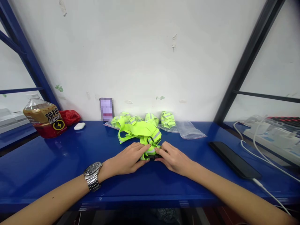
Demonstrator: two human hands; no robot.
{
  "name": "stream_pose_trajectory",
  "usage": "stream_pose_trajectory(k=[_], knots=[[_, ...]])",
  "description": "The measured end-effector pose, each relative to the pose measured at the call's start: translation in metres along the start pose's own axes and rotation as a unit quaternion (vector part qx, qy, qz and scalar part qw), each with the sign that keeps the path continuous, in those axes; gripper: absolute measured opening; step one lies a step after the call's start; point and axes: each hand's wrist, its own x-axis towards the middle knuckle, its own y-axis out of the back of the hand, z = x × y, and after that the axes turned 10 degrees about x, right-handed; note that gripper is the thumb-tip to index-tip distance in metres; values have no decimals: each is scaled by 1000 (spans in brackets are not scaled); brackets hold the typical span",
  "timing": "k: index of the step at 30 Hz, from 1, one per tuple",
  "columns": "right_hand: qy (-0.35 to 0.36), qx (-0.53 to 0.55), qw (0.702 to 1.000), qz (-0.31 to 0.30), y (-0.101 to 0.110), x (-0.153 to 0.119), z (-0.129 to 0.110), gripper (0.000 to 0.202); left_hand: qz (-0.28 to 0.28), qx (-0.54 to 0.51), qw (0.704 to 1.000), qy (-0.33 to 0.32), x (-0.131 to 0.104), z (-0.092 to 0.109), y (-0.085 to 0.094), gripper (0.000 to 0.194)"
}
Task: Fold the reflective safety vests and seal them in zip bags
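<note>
A bright yellow-green strap bundle (140,128) with grey reflective stripes lies loosely in the middle of the blue table. My left hand (132,157) pinches its near left part between thumb and fingers. From the other side, my right hand (172,157) is closed on its near right edge. A dark piece, partly covered by my fingers, shows between the two hands at the bundle's front. A black buckle or slider sits on the strap just above them. Behind are several folded yellow-green bundles, one of them (167,119) at the right on clear plastic.
An empty clear zip bag (190,129) lies at the back right. A black phone (234,159) with a white cable is at the right. A large bottle (45,117), red plastic (70,117) and white case (79,126) stand left. A blurred upright screen (107,109) leans on the wall.
</note>
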Motion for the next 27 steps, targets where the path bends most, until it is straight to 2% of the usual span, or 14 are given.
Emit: stream_pose_trajectory(k=[3,5,9,13,16,18,21,27], knots=[[-30,44,998,33,1,2,1,18,-4,27,1000,-8,5,-4,-4,31],[-48,74,995,55,2,1,3,25,-13,51,998,-26,9,-7,-4,26],[-83,149,985,38,1,-4,8,30,-15,44,998,-40,16,-12,-5,26],[-169,205,963,33,-2,-3,10,40,13,1,1000,3,16,-13,-14,29],[-181,214,960,17,1,3,9,33,26,-34,998,55,15,-13,-19,32],[-174,223,959,15,5,7,8,22,21,-70,994,86,15,-11,-17,29],[-177,261,949,12,11,13,5,17,10,-123,985,120,17,-7,-11,23],[-253,293,922,14,12,24,-1,20,15,-197,959,203,17,-7,-4,28]])
